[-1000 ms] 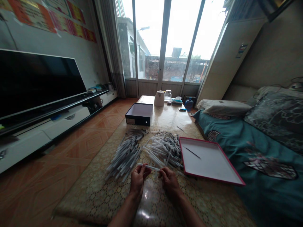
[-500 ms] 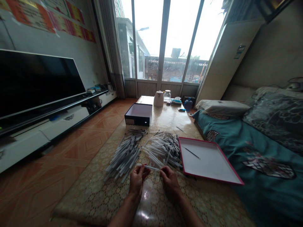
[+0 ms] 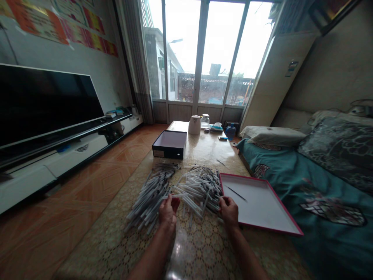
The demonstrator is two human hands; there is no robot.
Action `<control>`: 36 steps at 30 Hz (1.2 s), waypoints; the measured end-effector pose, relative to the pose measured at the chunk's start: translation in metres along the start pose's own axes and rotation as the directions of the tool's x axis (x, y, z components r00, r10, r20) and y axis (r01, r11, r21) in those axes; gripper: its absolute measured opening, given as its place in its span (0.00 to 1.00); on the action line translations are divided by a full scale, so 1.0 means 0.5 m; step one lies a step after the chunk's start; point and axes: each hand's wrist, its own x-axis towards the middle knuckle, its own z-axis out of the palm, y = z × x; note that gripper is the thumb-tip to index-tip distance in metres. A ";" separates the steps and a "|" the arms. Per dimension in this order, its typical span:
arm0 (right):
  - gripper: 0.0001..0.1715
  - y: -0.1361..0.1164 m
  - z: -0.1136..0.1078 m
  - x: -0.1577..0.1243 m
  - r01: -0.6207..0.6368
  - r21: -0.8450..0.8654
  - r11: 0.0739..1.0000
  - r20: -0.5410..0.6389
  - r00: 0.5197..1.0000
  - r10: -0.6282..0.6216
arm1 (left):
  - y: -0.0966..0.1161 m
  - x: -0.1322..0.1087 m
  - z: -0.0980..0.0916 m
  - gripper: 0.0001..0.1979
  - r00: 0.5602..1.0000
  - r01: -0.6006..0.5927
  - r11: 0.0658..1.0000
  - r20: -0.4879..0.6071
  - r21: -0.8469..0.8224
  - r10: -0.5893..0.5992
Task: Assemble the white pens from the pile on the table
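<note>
My left hand (image 3: 168, 212) is closed in a pinch round a translucent white pen barrel (image 3: 178, 195), which points right over the table. My right hand (image 3: 229, 212) has its fingers pressed together at the right edge of a heap of loose white pen barrels (image 3: 192, 194) and thin dark refills (image 3: 215, 182). What is in those fingers, if anything, is hidden. Left of my left hand lies a pile of greyish pens (image 3: 148, 202), their dark ends pointing away from me. Beside my right hand is a shallow pink-rimmed box lid (image 3: 266, 206) with one dark refill (image 3: 236, 193) inside.
A dark open box (image 3: 168, 152) stands behind the pens. Farther back on the patterned table (image 3: 116, 249) are a pale kettle (image 3: 194, 125), a glass jar (image 3: 205, 121) and a tissue pack (image 3: 216, 127). A sofa with a teal cover (image 3: 279, 159) runs along the right.
My right hand has moved right, away from the pen barrel, to the heap's edge by the lid. My left hand keeps the barrel, slightly farther forward. The view has tilted slightly.
</note>
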 end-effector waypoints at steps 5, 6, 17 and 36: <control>0.18 -0.009 0.040 0.045 0.000 -0.050 0.999 -0.121 0.993 -0.007 | -0.038 0.023 0.060 0.07 0.996 -0.014 0.995 0.089 0.097 0.005; 0.19 -0.010 0.049 0.053 -0.003 -0.042 0.999 -0.117 0.993 -0.002 | -0.042 0.022 0.068 0.06 0.993 -0.013 0.992 0.119 0.124 -0.001; 0.22 0.012 0.045 -0.045 0.069 -0.042 0.997 0.110 0.992 -0.064 | 0.042 0.003 -0.064 0.08 0.913 -0.401 0.552 0.367 0.731 0.178; 0.16 0.037 0.047 -0.162 0.381 -0.224 0.897 0.258 0.911 -0.323 | 0.097 0.038 -0.039 0.09 0.777 -0.595 0.137 0.523 0.792 0.351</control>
